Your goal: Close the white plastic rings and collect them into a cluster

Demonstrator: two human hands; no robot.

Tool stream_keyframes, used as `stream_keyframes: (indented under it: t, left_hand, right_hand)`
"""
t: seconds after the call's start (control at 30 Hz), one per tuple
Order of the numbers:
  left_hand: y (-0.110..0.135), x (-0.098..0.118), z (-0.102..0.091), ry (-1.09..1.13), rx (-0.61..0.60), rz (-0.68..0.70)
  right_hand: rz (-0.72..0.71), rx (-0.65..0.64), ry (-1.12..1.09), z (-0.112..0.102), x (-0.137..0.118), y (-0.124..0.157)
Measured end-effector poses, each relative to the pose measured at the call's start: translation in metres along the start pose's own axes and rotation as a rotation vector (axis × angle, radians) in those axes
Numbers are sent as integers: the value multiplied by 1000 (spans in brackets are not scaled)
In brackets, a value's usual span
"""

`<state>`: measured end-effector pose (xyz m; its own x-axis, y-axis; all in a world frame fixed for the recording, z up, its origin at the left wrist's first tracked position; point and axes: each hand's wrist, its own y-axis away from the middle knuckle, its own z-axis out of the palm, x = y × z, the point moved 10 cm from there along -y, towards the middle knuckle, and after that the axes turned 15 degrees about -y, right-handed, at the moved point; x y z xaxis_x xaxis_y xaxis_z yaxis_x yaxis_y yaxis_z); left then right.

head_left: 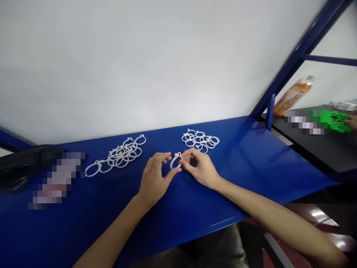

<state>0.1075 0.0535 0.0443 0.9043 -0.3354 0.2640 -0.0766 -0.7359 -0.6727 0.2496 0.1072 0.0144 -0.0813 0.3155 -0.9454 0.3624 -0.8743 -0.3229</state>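
Both hands pinch one white ring point(175, 160) between them. The left hand point(153, 176) closes thumb and fingertips on its lower edge, and the right hand point(200, 169) curls its fingers shut on its upper end. The ring hangs just over the blue bench point(251, 163).

Left of the ring and behind it, a long row point(119, 154) of rings trails away, overlapping; whether they are linked I cannot tell. Right of the ring, just behind the right hand, lies a smaller tight pile point(200, 140). I judge the work roughly midway, with the row the larger share and the pile still holding about a dozen.

Behind the ring rises a white wall point(139, 56). Far right of it a blue frame point(301, 48) slants up. Far left lies a black bag point(13, 167). Beyond the frame stand an orange bottle point(294, 95) and green parts point(336, 121), touched by another person's hand point(353, 121). All of these lie well apart from the ring and do not hinder it.
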Motion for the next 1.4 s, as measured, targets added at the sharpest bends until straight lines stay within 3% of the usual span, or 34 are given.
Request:
stream_keyframes:
  t: [0.17, 0.27, 0.63, 0.73, 0.87, 1.0, 1.1, 1.27, 1.4]
  left_hand:
    - [3, -13, 20, 223, -217, -233]
    - [5, -19, 22, 268, -250, -292]
    - [12, -7, 19, 189, -190, -67]
    - [8, -8, 24, 165, -220, -21]
    - [-10, -28, 30, -90, -259, 43]
    - [-21, -77, 30, -444, -257, -34]
    - [-17, -106, 33, -606, -288, -90]
    - [-8, -109, 48, -628, -411, -33]
    - [-10, -105, 49, -641, -392, -26]
  right_hand:
    - [-297, -49, 355, 6, -30, 7]
    - [-362, -138, 420, 17, -34, 12]
    - [-470, -396, 603, 38, -34, 30]
    - [-456, -390, 643, 39, -31, 25]
    - [-340, -247, 704, 15, -21, -1]
    - [-219, -25, 858, -35, -10, -25]
    - [-150, 64, 921, -62, -2, -34]
    - [-93, 73, 919, -69, 6, -39]
    - [-83, 76, 904, -68, 7, -39]
